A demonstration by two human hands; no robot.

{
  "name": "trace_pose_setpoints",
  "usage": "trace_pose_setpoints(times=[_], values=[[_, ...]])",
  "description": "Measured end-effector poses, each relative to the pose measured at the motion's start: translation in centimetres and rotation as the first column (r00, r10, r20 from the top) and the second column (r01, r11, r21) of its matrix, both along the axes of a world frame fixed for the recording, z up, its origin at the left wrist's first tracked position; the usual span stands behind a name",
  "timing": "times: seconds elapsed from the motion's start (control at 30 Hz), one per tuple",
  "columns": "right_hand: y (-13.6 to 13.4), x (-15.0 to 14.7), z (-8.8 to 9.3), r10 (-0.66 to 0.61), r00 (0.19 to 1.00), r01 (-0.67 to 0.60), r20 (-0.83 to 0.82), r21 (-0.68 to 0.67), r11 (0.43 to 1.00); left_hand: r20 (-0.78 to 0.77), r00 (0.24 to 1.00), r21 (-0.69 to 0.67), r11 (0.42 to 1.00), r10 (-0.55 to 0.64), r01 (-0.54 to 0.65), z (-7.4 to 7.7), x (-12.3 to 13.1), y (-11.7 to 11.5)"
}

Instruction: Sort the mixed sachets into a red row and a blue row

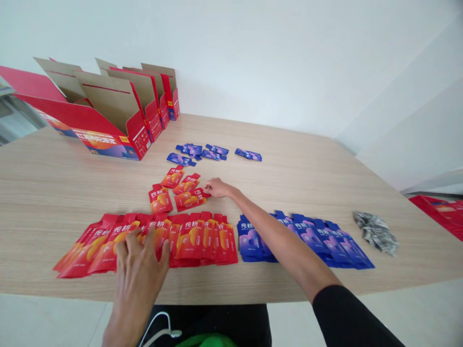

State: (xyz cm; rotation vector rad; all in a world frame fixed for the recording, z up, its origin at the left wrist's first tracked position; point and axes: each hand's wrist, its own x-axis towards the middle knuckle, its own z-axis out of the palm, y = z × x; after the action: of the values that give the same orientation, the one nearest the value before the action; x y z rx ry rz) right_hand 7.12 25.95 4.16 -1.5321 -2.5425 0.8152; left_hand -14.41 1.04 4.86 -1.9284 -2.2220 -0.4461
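My left hand (142,265) rests with spread fingers on the long row of red pouches (190,239) near the table's front edge. Farther up, my right hand (217,187) pinches the tab end of a red pouch (190,198). That pouch lies beside a few loose red pouches (172,177) in the middle of the table. My right forearm passes over a row of blue pouches (327,238), hiding part of it. Behind the loose red ones lie several small blue pouches (214,153).
Open red cartons (119,140) stand at the back left against the wall. A crumpled grey-striped cloth (376,233) lies at the right. A red printed item (439,212) shows beyond the right edge of the wooden table (296,178).
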Motion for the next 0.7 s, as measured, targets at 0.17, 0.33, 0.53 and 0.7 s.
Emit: trace_pose_setpoints(times=[0.17, 0.33, 0.53, 0.7], values=[[0.3, 1.5, 0.6, -0.025, 0.986, 0.012, -0.165, -0.075, 0.997, -0.037, 0.999, -0.023, 0.999, 0.039, -0.040, 0.9, 0.6, -1.1], [0.2, 2.2, 1.3, -0.274, 0.803, 0.173, -0.530, -0.233, 0.957, -0.022, 0.999, -0.032, 0.998, 0.049, -0.050, 1.6, 0.8, -1.8], [-2.4, -0.1, 5.6, -0.074, 0.682, -0.085, -0.728, -0.179, 0.980, 0.407, 0.911, 0.179, 0.984, -0.063, -0.012, 3.0, -2.3, -0.7], [-8.4, -4.9, 10.8, 0.217, 0.623, -0.446, -0.751, -0.113, 0.888, 0.670, 0.734, 0.136, 0.990, -0.112, 0.027, 6.4, -3.4, -0.3]])
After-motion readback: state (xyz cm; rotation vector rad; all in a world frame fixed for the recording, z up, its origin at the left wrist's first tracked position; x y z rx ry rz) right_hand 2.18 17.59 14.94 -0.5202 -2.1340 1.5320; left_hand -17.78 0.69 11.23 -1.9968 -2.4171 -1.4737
